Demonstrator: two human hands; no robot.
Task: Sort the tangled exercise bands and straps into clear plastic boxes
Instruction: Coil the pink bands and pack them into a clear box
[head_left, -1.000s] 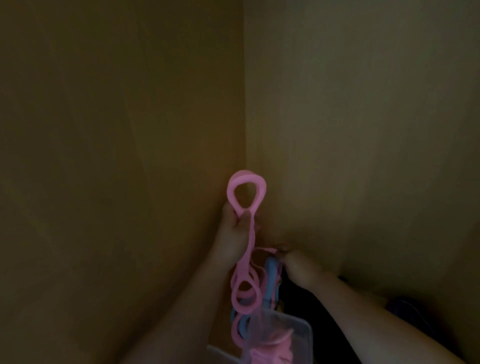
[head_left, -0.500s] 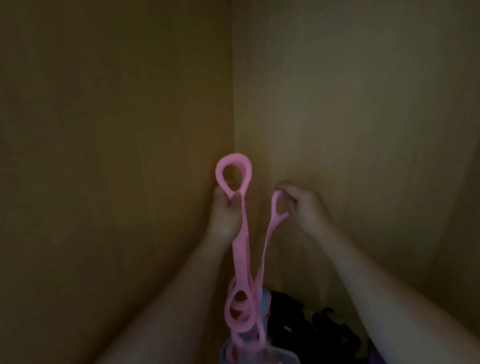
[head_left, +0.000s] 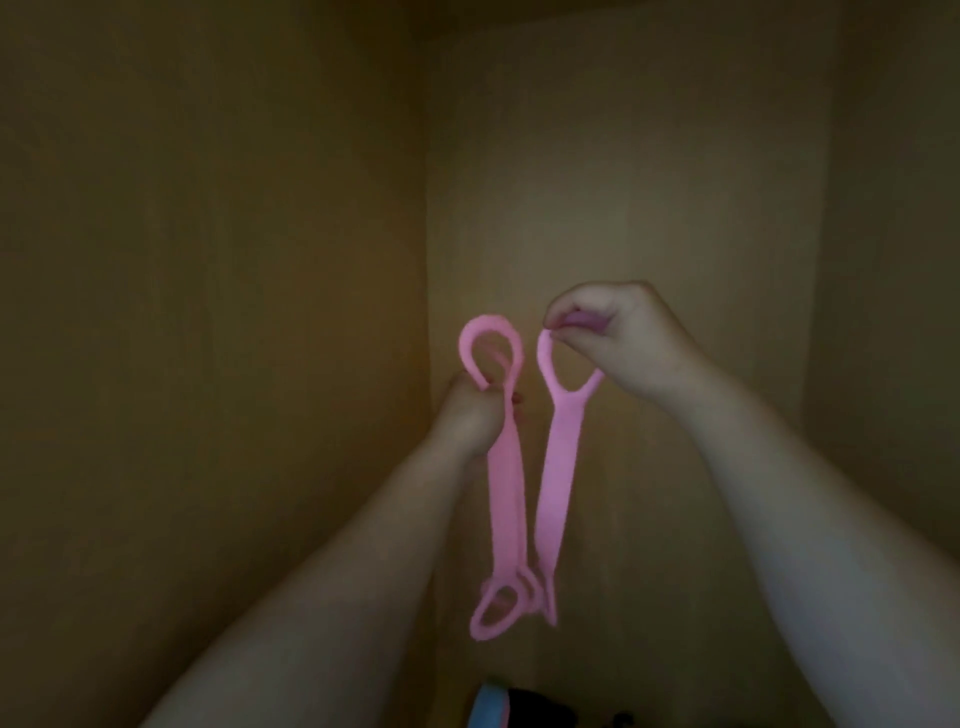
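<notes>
**Step in hand: lift, untwist, then box**

Person holds up a pink flat rubber exercise band (head_left: 556, 467) w/ ring-shaped loops, in front of a dim tan wall corner (head_left: 427, 208). The band hangs in a narrow U. The left hand (head_left: 467, 418) is fisted round one strand just below its top loop. The right hand (head_left: 621, 338), higher, pinches the rim of the other top loop betw. thumb and fingertips. The two strands drop side by side, near but apart, to a bunch of small loops at the bottom, which looks twisted.

A blue band (head_left: 488, 704) and black straps (head_left: 545, 714) peek in at the bottom edge, below the pink one and not touching it. No clear box is in view.

To do this step well, prob. best to:
- spread the hands gently so the low bunch can untwist
- check nothing else clings to it
- fold it loosely before lowering it into a box

Hard yanks could tighten the twist.
</notes>
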